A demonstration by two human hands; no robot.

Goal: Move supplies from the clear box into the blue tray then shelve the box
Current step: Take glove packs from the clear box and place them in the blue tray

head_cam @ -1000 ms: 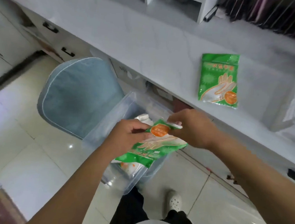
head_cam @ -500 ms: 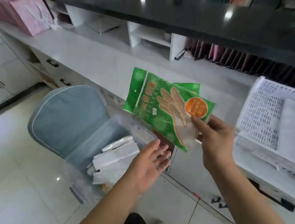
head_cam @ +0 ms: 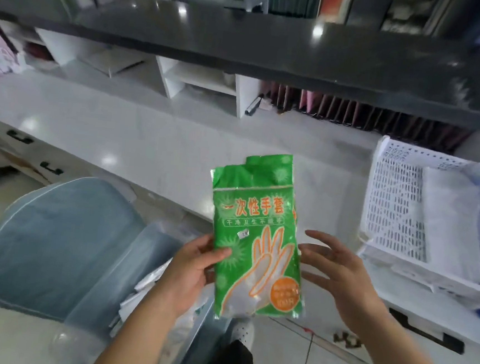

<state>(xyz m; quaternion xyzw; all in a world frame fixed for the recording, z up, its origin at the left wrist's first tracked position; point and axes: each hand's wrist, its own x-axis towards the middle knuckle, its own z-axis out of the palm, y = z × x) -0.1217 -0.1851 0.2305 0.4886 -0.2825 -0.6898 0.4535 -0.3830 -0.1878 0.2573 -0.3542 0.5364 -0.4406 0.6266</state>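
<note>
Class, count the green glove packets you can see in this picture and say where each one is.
2. One green glove packet is gripped by the left hand; a second packet peeks out behind it. More may be hidden.

The green packet [head_cam: 256, 241] in my left grip [head_cam: 193, 267] reads 一次性手套 in orange letters across its upper half. A smaller green line beneath it and the print in the orange circle are too blurred to read.

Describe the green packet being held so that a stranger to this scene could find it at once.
In front of the white counter, above the clear box, the left hand grips a green packet. Unlike the box's white packs, it shows an orange-outlined glove.
</note>
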